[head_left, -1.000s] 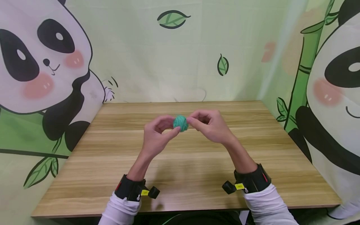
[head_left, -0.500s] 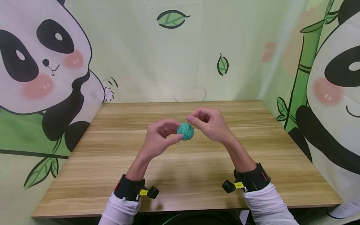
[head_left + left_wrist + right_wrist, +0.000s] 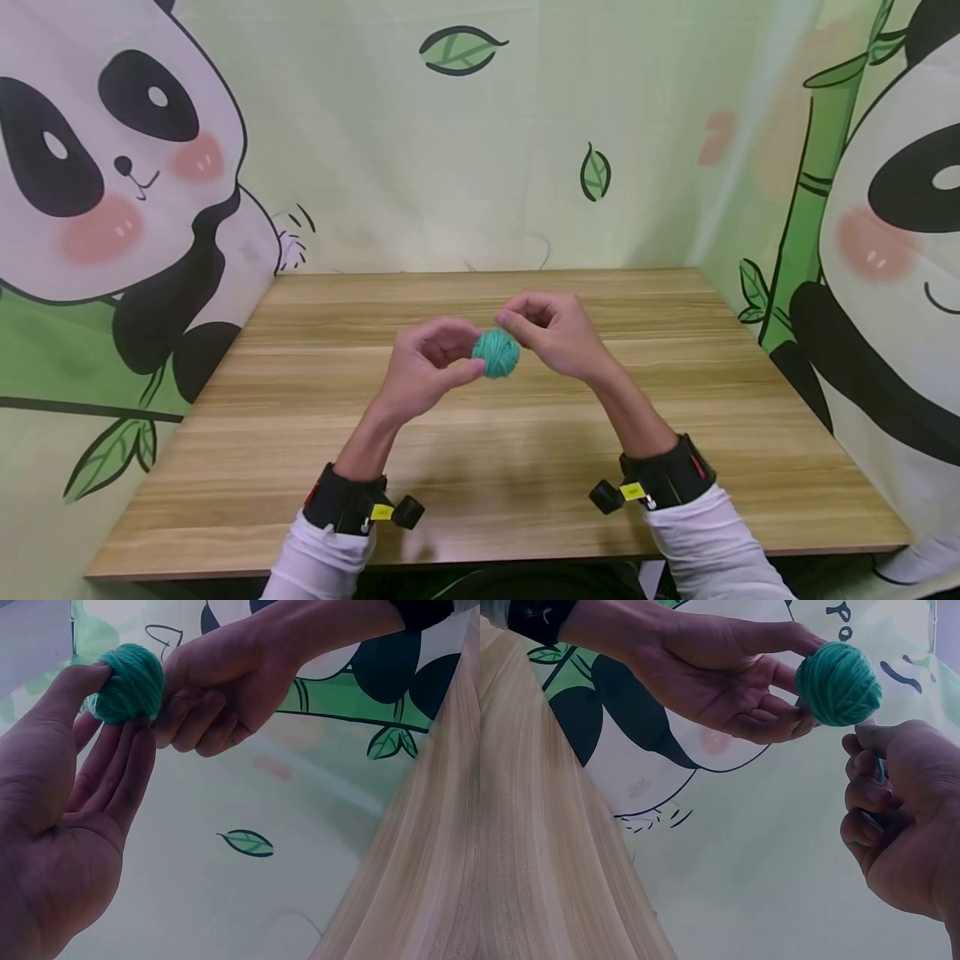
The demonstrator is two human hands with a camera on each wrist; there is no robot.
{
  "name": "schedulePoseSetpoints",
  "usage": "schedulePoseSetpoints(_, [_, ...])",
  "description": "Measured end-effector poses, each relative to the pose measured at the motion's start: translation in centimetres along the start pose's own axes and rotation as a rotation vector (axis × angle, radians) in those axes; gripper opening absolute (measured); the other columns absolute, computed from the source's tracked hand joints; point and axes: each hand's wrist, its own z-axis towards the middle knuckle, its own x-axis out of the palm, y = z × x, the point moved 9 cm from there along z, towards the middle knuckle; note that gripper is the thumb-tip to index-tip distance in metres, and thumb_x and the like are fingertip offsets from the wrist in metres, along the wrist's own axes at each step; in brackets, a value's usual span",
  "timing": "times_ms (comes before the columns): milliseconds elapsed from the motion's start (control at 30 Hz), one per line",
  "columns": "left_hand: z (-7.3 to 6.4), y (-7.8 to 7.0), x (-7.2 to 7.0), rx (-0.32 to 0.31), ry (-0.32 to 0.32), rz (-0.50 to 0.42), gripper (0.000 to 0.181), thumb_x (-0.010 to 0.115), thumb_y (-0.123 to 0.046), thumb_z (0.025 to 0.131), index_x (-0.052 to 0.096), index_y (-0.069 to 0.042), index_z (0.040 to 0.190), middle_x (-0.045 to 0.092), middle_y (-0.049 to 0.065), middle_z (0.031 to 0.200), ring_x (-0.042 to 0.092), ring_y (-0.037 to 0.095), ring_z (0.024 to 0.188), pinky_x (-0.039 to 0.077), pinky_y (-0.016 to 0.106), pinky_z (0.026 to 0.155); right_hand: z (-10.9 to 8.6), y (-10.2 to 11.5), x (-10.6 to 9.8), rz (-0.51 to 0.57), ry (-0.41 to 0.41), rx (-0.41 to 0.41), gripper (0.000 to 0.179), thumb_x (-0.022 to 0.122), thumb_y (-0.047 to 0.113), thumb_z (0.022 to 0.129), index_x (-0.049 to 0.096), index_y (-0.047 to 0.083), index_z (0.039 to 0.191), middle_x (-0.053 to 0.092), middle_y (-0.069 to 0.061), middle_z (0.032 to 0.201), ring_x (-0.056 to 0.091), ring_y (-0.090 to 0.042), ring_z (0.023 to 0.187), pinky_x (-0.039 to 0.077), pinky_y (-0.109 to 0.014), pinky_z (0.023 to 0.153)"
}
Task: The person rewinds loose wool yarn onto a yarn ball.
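A small teal ball of yarn (image 3: 497,353) is held up above the table. My left hand (image 3: 423,367) grips it from the left, thumb on the near side and fingers behind, as the left wrist view shows around the yarn ball (image 3: 131,682). Close by on the right, my right hand (image 3: 558,337) has its thumb and index finger pinched together at the ball's upper right. In the right wrist view a bit of teal yarn strand (image 3: 880,771) shows among its curled fingers. The strand's run between ball and fingertips is hardly visible.
Under both hands lies a wood-grain table (image 3: 315,500). Behind and beside it hangs a pale green backdrop (image 3: 360,150) printed with pandas, bamboo and leaves. Each wrist wears a black strap (image 3: 667,477) with a small camera.
Compared with a second ago, my left hand and the yarn ball have shifted right and slightly down. The ball shows a different side. My right hand stays nearly in place, still pinching.
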Motion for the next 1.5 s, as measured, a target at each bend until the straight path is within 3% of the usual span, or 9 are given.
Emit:
schedulePoseSetpoints(233, [0.0, -0.1, -0.3, 0.003, -0.038, 0.0, 0.039, 0.08, -0.008, 0.089, 0.064, 0.015, 0.116, 0.075, 0.007, 0.104, 0.071, 0.029, 0.088, 0.063, 0.035, 0.081, 0.1, -3.2, 0.5, -0.021, 0.044, 0.034, 0.017, 0.06, 0.002, 0.104, 0.075, -0.004, 0.099, 0.055, -0.007, 0.066, 0.042, -0.013, 0.053, 0.037, -0.018, 0.047])
schedulePoseSetpoints(367, [-0.1, -0.1, -0.8, -0.005, -0.096, 0.022, 0.035, 0.078, -0.003, 0.089, 0.064, 0.014, 0.117, 0.076, 0.005, 0.103, 0.071, 0.028, 0.088, 0.063, 0.031, 0.078, 0.0, -1.9, 1.0, -0.019, 0.052, 0.069, 0.018, 0.057, -0.005, 0.103, 0.073, -0.011, 0.098, 0.053, -0.009, 0.066, 0.041, -0.01, 0.054, 0.036, -0.017, 0.048])
schedulePoseSetpoints(500, [-0.2, -0.2, -1.6, -0.004, -0.189, 0.065, 0.032, 0.076, 0.005, 0.089, 0.065, 0.012, 0.118, 0.077, 0.005, 0.104, 0.071, 0.029, 0.092, 0.063, 0.029, 0.078, 0.0, -1.1, 1.4, -0.034, 0.07, 0.047, 0.019, 0.057, -0.005, 0.103, 0.071, -0.008, 0.091, 0.048, -0.007, 0.063, 0.038, -0.009, 0.052, 0.031, -0.018, 0.047])
schedulePoseSetpoints(700, [-0.2, -0.2, -2.6, 0.022, -0.301, 0.104, 0.033, 0.077, 0.006, 0.087, 0.066, 0.011, 0.118, 0.078, 0.008, 0.103, 0.073, 0.03, 0.092, 0.064, 0.029, 0.077, -0.1, -2.8, 2.1, -0.077, 0.118, 0.031, 0.024, 0.057, -0.001, 0.104, 0.064, 0.002, 0.081, 0.048, -0.003, 0.064, 0.037, -0.013, 0.05, 0.031, -0.02, 0.046])
schedulePoseSetpoints(867, [-0.2, -0.3, -2.9, 0.053, -0.338, 0.123, 0.033, 0.078, 0.004, 0.087, 0.067, 0.01, 0.117, 0.077, 0.011, 0.103, 0.072, 0.034, 0.095, 0.063, 0.035, 0.084, -0.2, -4.5, 2.3, -0.098, 0.139, 0.053, 0.02, 0.06, 0.007, 0.105, 0.067, 0.006, 0.086, 0.049, -0.001, 0.064, 0.036, -0.015, 0.05, 0.03, -0.02, 0.045])
schedulePoseSetpoints(1200, [-0.3, -0.5, -3.2, 0.079, -0.393, 0.167, 0.033, 0.076, 0.013, 0.085, 0.068, 0.01, 0.117, 0.075, 0.019, 0.106, 0.072, 0.033, 0.097, 0.062, 0.042, 0.087, -0.3, -3.9, 3.0, -0.085, 0.203, -0.005, 0.017, 0.062, 0.008, 0.103, 0.078, 0.004, 0.102, 0.05, 0.0, 0.062, 0.039, -0.013, 0.049, 0.033, -0.02, 0.046])
schedulePoseSetpoints(1500, [0.0, -2.1, -2.5, 0.103, -0.411, 0.232, 0.034, 0.076, 0.018, 0.081, 0.066, 0.017, 0.113, 0.072, 0.032, 0.101, 0.072, 0.03, 0.088, 0.063, 0.036, 0.084, -0.5, -3.0, 3.6, -0.118, 0.259, -0.046, 0.016, 0.063, 0.011, 0.103, 0.074, 0.006, 0.093, 0.049, 0.002, 0.062, 0.041, -0.013, 0.049, 0.033, -0.02, 0.046])
